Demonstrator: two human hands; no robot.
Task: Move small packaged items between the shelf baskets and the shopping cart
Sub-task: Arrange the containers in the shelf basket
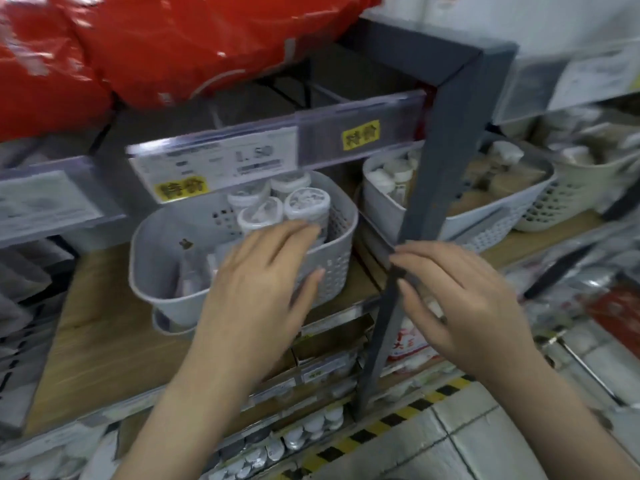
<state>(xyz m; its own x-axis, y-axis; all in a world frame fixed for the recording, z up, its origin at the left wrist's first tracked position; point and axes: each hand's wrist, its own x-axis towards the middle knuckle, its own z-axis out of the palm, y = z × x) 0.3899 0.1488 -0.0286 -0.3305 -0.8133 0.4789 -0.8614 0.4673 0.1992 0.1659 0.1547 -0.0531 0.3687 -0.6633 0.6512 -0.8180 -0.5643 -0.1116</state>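
1. The left hand (pixel 258 289) is reaching over the near rim of the grey basket (pixel 156 237), fingers straight and loosely spread, holding nothing; its fingertips are hovering just short of the capped tubs (pixel 306 206) standing at the back of that basket.
2. The right hand (pixel 474 306) is hanging to the right of the basket, fingers relaxed and empty, right at the dark shelf post (pixel 440 168); whether it is touching the post is hard to tell through the blur.
3. By my read, this is the reach-in step: a pick from the basket is being set up, nothing gripped yet. No shopping cart is showing.
4. The next move is likely calling for the left fingers to curl round one tub and lift it straight up past the rim.
5. Just above the basket, the price rail (pixel 277 147) is overhanging the tubs, so lift room is looking tight.
6. Right of the basket, past the post, a second basket (pixel 384 199) is sitting with packets; above the rail, red bags (pixel 138 46) are piled.
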